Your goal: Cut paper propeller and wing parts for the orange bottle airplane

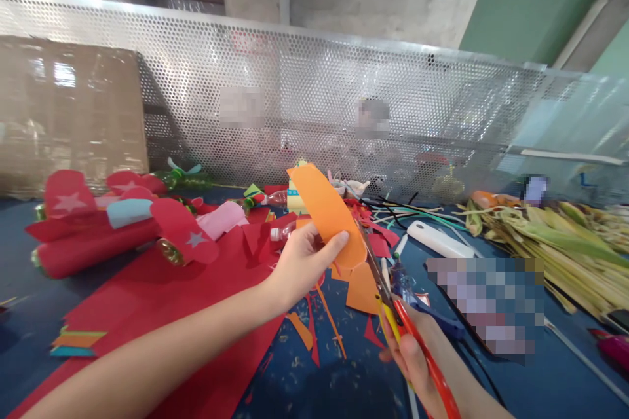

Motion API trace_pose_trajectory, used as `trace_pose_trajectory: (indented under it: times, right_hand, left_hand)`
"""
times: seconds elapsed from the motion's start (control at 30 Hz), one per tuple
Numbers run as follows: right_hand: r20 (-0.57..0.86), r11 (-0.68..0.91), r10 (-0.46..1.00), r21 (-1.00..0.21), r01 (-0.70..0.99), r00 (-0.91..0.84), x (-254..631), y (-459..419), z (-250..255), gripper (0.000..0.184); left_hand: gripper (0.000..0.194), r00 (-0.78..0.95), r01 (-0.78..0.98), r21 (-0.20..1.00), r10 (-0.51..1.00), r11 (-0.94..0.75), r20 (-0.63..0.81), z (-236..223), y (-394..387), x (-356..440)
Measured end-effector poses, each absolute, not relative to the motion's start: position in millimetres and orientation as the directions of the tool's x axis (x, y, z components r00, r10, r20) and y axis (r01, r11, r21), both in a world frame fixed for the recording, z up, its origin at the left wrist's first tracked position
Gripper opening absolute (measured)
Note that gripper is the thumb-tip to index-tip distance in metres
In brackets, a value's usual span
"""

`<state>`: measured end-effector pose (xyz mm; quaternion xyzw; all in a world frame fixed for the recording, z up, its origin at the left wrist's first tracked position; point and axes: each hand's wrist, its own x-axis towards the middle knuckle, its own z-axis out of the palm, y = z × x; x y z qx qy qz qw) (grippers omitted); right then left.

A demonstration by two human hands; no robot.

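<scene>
Between the thumb and fingers of my left hand (307,258) is a piece of orange paper (327,203), a long strip with a rounded lower end. My right hand (417,347) grips a pair of scissors (386,294) with red and yellow handles. The scissor blades meet the right edge of the orange paper near its rounded end. Under the hands lie another orange paper piece (363,288) and thin orange and red offcuts (309,330) on the dark blue table (304,393).
Large red sheets (196,314) cover the left side, with red airplane-like craft models (98,242) behind. To the right are a white-handled tool (437,239), a blue glue gun (432,314), a blurred flat item (486,308) and dry corn husks (555,236). A perforated metal panel (314,98) borders the back.
</scene>
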<state>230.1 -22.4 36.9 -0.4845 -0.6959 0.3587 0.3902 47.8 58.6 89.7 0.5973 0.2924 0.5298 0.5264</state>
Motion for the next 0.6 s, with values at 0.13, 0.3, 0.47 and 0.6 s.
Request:
trace_pose_trajectory:
  times: [0.13,0.3,0.47,0.6]
  right_hand:
    - [0.189,0.266,0.957,-0.877,0.4,-0.221,227.9,-23.5,41.3,0.057]
    - [0.168,0.238,0.966,-0.871,0.429,-0.194,223.1,-27.0,48.7,0.063]
    - [0.099,0.125,0.991,-0.931,0.342,-0.093,217.2,-23.3,42.6,0.065]
    - [-0.046,-0.044,0.999,-0.99,0.137,-0.018,221.2,-3.0,30.4,0.061]
  left_hand:
    - [0.028,0.268,-0.204,0.944,0.913,-0.259,0.308,90.0,59.2,46.7]
    - [0.028,0.267,-0.231,0.949,0.924,-0.215,0.275,89.8,59.5,46.3]
    - [0.027,0.252,-0.263,0.942,0.927,-0.21,0.277,85.6,63.6,49.1]
    - [0.027,0.269,-0.267,0.944,0.926,-0.193,0.266,77.8,70.6,52.5]
